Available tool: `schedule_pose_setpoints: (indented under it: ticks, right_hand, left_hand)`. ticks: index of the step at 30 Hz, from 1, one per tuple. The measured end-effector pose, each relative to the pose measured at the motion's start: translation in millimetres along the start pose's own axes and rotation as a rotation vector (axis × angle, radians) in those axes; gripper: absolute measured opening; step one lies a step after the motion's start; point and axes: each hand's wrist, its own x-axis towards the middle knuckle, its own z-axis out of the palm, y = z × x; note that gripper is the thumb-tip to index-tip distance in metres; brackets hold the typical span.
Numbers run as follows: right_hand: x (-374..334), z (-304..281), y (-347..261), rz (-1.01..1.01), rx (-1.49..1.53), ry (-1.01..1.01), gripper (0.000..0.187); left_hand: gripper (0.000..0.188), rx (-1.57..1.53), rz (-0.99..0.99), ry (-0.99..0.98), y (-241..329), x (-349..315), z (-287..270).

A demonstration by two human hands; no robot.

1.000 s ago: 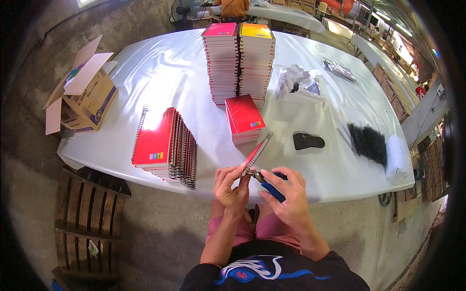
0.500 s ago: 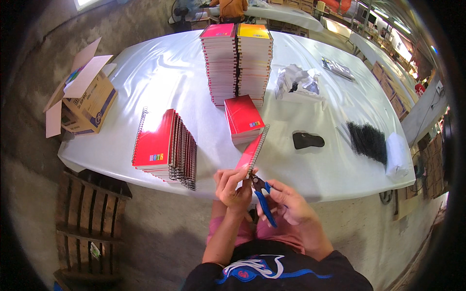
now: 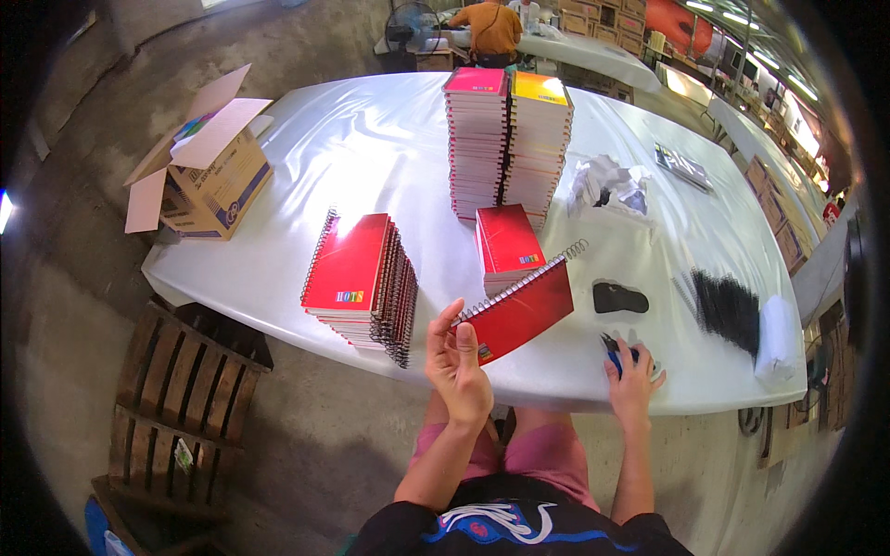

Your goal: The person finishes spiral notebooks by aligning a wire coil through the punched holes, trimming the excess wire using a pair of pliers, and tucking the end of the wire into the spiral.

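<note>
At the far left an open cardboard box point(image 3: 206, 181) sat on the corner of the white table point(image 3: 371, 148); below that corner stood a wooden pallet point(image 3: 181, 389); further right a leaning pile of red spiral notebooks point(image 3: 362, 283) rested near the table's front edge; behind it rose two tall stacks of notebooks point(image 3: 508, 139), and a short stack point(image 3: 508, 248) lay in front of them. The left hand point(image 3: 459, 366) was closed on the lower corner of a red spiral notebook point(image 3: 521, 310), thumb and fingers clamped on its cover, holding it tilted above the front edge, coil side up; to the right a black lump point(image 3: 619, 297) lay flat on the cloth; the right hand point(image 3: 633, 375) rested at the table's edge with its fingers curled over a blue-handled tool point(image 3: 614, 352), perhaps pliers, though the grip was too small to judge; beyond it lay a heap of black coils point(image 3: 728, 310) beside a white roll point(image 3: 777, 338).
</note>
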Motion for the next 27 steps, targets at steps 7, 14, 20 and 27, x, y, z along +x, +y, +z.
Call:
schedule_pose_setpoints:
  ticks: [7, 14, 20, 27]
  right_hand:
    - [17.9, -86.4, -77.9, -0.308, 1.545, -0.066, 0.058]
    - [58.4, -146.5, -172.2, -0.348, 2.165, -0.367, 0.054]
    - [104.7, -200.6, -261.0, -0.375, 2.389, -0.315, 0.050]
    - [155.2, -211.2, -328.0, -1.347, 1.045, 0.082, 0.050]
  left_hand:
    - [0.024, -0.356, -0.021, -0.047, 31.9, -9.7, 1.6]
    - [0.026, 0.408, 0.541, -0.114, 99.0, 5.0, -31.7]
    - [0.044, 0.572, 0.726, 0.033, 134.2, 42.2, -55.4]
    - [0.048, 0.516, 0.442, 0.191, 101.3, 82.8, -90.5]
